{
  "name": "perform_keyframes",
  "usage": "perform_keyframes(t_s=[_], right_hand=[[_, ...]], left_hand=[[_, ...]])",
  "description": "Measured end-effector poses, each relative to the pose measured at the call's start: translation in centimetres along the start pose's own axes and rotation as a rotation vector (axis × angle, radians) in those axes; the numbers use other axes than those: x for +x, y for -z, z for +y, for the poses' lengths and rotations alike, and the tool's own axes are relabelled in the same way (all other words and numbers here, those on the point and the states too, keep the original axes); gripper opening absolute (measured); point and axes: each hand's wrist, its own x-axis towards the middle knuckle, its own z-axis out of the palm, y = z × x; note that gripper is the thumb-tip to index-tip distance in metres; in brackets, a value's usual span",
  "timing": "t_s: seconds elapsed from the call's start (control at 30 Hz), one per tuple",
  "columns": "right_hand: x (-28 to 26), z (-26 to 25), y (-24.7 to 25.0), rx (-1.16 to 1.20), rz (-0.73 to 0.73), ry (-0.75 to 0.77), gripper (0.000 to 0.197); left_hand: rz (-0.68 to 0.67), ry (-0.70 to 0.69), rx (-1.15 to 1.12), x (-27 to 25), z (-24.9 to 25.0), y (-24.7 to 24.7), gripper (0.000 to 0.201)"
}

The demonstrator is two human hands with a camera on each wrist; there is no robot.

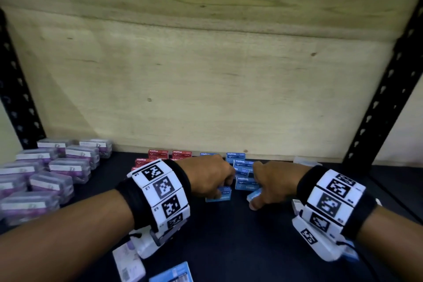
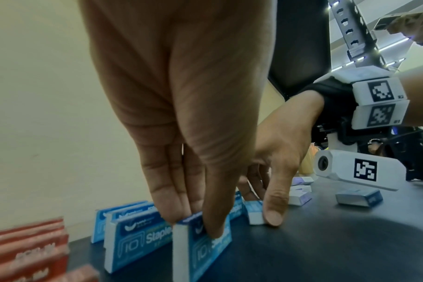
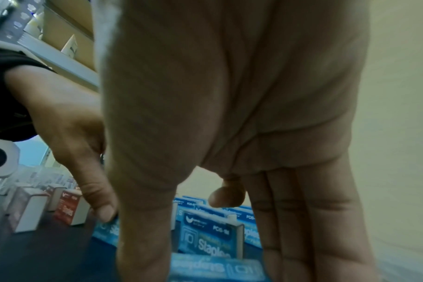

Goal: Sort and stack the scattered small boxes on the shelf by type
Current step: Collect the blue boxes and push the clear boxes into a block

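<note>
Several blue staples boxes (image 1: 243, 168) stand on edge in rows at the back of the dark shelf (image 1: 229, 236); they show too in the left wrist view (image 2: 138, 240) and the right wrist view (image 3: 210, 234). My left hand (image 1: 217, 190) pinches one upright blue box (image 1: 219, 196) from above, thumb on its front face and fingers behind (image 2: 200, 246). My right hand (image 1: 256, 199) grips a tilted blue box (image 1: 254, 194) low over the shelf, just right of the rows, thumb against its end (image 2: 254, 215). In the right wrist view that box (image 3: 217, 267) lies between thumb and fingers.
Red staples boxes (image 1: 158, 155) stand left of the blue ones. Clear boxes with purple contents (image 1: 57, 167) fill the left end. Loose boxes lie at the front edge (image 1: 128, 261) and to the right (image 2: 360, 197). Black uprights (image 1: 384, 103) and a wooden back panel (image 1: 206, 75) bound the shelf.
</note>
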Motion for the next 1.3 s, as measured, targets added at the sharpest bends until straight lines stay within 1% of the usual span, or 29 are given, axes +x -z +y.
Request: perform_keyframes(t_s=[0.13,0.2,0.3,0.37,0.5,0.63,0.7,0.77,0.83,1.0,1.13,1.23,1.3], right_hand=[[-0.6,0.3,-0.2,0.009,-0.035,-0.035,0.089],[-1.0,0.5,-0.3,0.023,-0.037,-0.033,0.093],[-1.6,0.4,-0.8,0.047,-0.002,-0.002,0.084],[-2.0,0.2,-1.1,0.030,0.043,0.026,0.077],[-3.0,-0.8,-1.5,-0.031,0.068,0.067,0.069],[-3.9,-2.1,-1.9,-0.088,0.065,0.095,0.067],[-4.3,-2.5,-2.2,-0.070,0.080,0.109,0.067],[-4.7,-2.6,-2.4,-0.022,0.096,0.131,0.064],[-5.0,-2.7,-2.5,0.011,0.095,0.142,0.062],[-5.2,-2.2,-2.6,0.088,0.115,0.136,0.061],[-5.3,-1.8,-2.6,0.122,0.132,0.181,0.060],[-5.2,-1.4,-2.8,0.174,0.148,0.229,0.059],[-5.0,-1.1,-2.8,0.219,0.148,0.257,0.058]], left_hand=[[0.047,0.024,-0.001,-1.0,-0.1,0.7,0.040],[0.084,0.028,-0.011,-2.1,-0.1,1.3,0.038],[0.105,0.007,0.028,-4.8,0.3,1.5,0.029],[0.080,-0.004,0.027,-6.7,0.9,1.1,0.026],[-0.017,0.014,0.010,-10.5,2.2,-0.5,0.031],[-0.067,0.048,0.045,-12.6,2.7,-2.3,0.042],[-0.095,0.082,0.064,-13.0,2.9,-2.7,0.050],[-0.134,0.117,0.085,-13.4,3.1,-3.0,0.053],[-0.144,0.122,0.123,-13.7,3.2,-3.2,0.049],[-0.064,0.067,0.154,-14.1,3.2,-4.0,0.032],[-0.030,0.047,0.161,-13.8,3.4,-4.3,0.031],[-0.027,0.043,0.181,-12.8,3.7,-3.9,0.030],[-0.036,0.043,0.148,-11.8,3.8,-3.4,0.027]])
